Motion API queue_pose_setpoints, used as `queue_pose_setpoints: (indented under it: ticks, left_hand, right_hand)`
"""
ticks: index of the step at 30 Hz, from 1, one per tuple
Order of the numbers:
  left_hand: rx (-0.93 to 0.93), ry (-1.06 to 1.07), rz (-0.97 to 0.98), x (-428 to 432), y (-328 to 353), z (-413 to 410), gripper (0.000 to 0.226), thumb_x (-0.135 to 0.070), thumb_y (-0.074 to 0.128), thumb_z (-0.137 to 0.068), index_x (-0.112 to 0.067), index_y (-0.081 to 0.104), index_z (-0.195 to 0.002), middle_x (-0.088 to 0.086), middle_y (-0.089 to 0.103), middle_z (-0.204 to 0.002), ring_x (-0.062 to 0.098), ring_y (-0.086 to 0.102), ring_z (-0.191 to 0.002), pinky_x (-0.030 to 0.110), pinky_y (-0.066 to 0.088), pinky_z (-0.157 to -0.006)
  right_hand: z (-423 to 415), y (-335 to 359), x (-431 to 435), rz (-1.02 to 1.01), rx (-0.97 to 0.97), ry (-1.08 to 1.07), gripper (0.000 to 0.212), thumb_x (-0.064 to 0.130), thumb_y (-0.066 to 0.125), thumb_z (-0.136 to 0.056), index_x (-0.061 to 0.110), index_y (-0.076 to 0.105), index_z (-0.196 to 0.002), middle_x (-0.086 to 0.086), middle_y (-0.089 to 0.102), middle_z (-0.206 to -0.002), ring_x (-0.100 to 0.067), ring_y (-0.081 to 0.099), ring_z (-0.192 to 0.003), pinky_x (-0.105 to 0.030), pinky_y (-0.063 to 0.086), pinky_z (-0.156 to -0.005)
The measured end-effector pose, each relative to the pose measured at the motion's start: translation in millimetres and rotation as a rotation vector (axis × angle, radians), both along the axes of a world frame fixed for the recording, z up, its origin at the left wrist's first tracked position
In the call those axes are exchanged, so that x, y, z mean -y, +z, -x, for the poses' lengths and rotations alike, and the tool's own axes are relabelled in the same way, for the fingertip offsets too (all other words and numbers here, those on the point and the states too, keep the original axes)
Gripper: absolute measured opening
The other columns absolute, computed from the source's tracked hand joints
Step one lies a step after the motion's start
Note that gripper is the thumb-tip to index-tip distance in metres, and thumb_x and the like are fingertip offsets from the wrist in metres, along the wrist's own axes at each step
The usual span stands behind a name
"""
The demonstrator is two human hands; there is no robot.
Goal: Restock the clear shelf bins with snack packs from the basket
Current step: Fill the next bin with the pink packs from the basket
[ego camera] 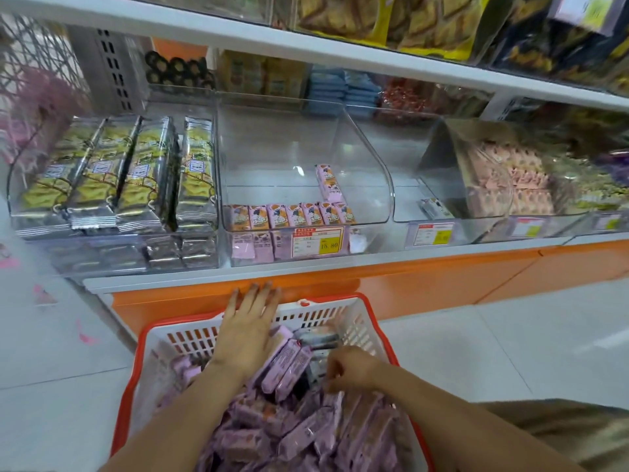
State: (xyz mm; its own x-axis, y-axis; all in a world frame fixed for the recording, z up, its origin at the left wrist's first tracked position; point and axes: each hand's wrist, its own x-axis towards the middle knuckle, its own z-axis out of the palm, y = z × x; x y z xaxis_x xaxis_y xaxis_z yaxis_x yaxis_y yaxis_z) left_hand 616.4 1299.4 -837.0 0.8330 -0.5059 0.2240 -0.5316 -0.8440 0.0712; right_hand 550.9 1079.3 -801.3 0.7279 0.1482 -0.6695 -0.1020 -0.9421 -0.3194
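Pick step: left hand, fingers straight, lies flat against a row of purple foil snack packs at the far edge of the white orange-rimmed plastic basket. Right hand, fingers curled, pinches packs there. Next, probably: lift the row to the middle clear plastic shelf bin and extend its front-edge row.

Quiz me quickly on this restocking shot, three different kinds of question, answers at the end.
1. True or false: the middle clear bin has room for more purple snack packs.
2. The basket's rim is: A orange, B blue, C green?
3. Which hand lies flat, fingers straight, at the basket's far wall?
Key: 1 true; 2 A; 3 the left hand.
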Motion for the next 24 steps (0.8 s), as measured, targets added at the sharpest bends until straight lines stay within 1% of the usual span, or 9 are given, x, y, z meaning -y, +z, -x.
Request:
queue_pose_setpoints:
  ticks: [3,6,8,10,12,14,16,19,24]
  left_hand:
    - [-0.076,-0.015,0.074,2,8,2,0.075,-0.036,0.08,-0.075,-0.014,0.052,-0.141,0.009,0.052,-0.142,0.031,0.047,-0.133,0.055,0.036,-0.112]
    - [-0.175,-0.109,0.244,2,23,4,0.049,-0.021,0.073,-0.083,-0.023,0.061,-0.131,-0.001,0.056,-0.129,0.023,0.054,-0.119,0.045,0.045,-0.101]
    - [-0.396,-0.168,0.414,6,36,8,0.033,-0.015,0.062,-0.093,-0.022,0.066,-0.125,-0.008,0.058,-0.123,0.014,0.058,-0.108,0.034,0.046,-0.095]
    - [-0.64,-0.161,0.583,13,49,13,0.026,-0.02,0.056,-0.099,-0.025,0.066,-0.123,-0.014,0.059,-0.114,0.006,0.059,-0.095,0.026,0.046,-0.085]
    - [-0.779,-0.162,0.733,21,61,17,0.02,-0.03,0.057,-0.1,-0.027,0.068,-0.116,-0.015,0.064,-0.101,0.003,0.058,-0.083,0.022,0.045,-0.076]
    - [-0.85,-0.166,0.864,26,78,23,0.01,-0.029,0.059,-0.099,-0.026,0.068,-0.097,-0.02,0.063,-0.079,-0.001,0.053,-0.072,0.019,0.04,-0.069]
    - [-0.88,-0.178,0.983,28,96,28,0.014,-0.021,0.057,-0.1,-0.024,0.065,-0.089,-0.023,0.06,-0.069,-0.004,0.052,-0.068,0.016,0.039,-0.067]
    - [-0.856,-0.188,1.114,29,118,34,0.016,-0.012,0.051,-0.102,-0.016,0.066,-0.104,-0.021,0.069,-0.079,-0.006,0.059,-0.074,0.011,0.043,-0.07]
    - [-0.748,-0.084,1.362,32,142,37,0.015,-0.008,0.054,-0.1,-0.007,0.065,-0.11,0.007,0.071,-0.095,0.008,0.065,-0.081,0.023,0.052,-0.076]
  right_hand:
    - [-1,11,3,-0.08,0.071,-0.036,0.011,0.023,0.075,-0.084,0.016,0.067,-0.089,-0.003,0.066,-0.091,-0.017,0.061,-0.084,-0.029,0.048,-0.073]
    - [-9,34,5,-0.216,0.216,-0.179,0.01,0.014,0.076,-0.081,0.016,0.067,-0.08,-0.003,0.069,-0.09,-0.011,0.06,-0.076,-0.024,0.052,-0.072]
    - [-19,55,8,-0.249,0.34,-0.196,0.014,0.015,0.078,-0.081,0.02,0.065,-0.076,-0.005,0.07,-0.088,-0.011,0.061,-0.074,-0.019,0.05,-0.066]
    - [-27,78,7,-0.271,0.438,-0.172,0.016,0.019,0.078,-0.082,0.023,0.063,-0.076,-0.002,0.07,-0.084,-0.008,0.059,-0.071,-0.02,0.049,-0.065]
    - [-33,99,6,-0.367,0.482,-0.176,0.014,0.017,0.078,-0.082,0.022,0.066,-0.077,0.001,0.07,-0.079,-0.004,0.059,-0.068,-0.023,0.05,-0.068]
    - [-34,115,4,-0.5,0.509,-0.218,0.017,0.013,0.08,-0.08,0.024,0.067,-0.078,0.001,0.07,-0.078,-0.008,0.063,-0.071,-0.029,0.053,-0.073]
    - [-31,127,4,-0.607,0.555,-0.274,0.022,0.011,0.08,-0.079,0.025,0.066,-0.089,0.0,0.068,-0.083,-0.013,0.064,-0.076,-0.034,0.055,-0.078]
    - [-22,144,2,-0.703,0.593,-0.315,0.045,0.014,0.081,-0.079,0.03,0.056,-0.114,-0.004,0.063,-0.107,-0.022,0.066,-0.089,-0.034,0.057,-0.084]
    - [-7,161,-5,-0.699,0.583,-0.201,0.057,0.012,0.082,-0.077,0.02,0.044,-0.119,-0.007,0.058,-0.115,-0.025,0.063,-0.09,-0.044,0.056,-0.079]
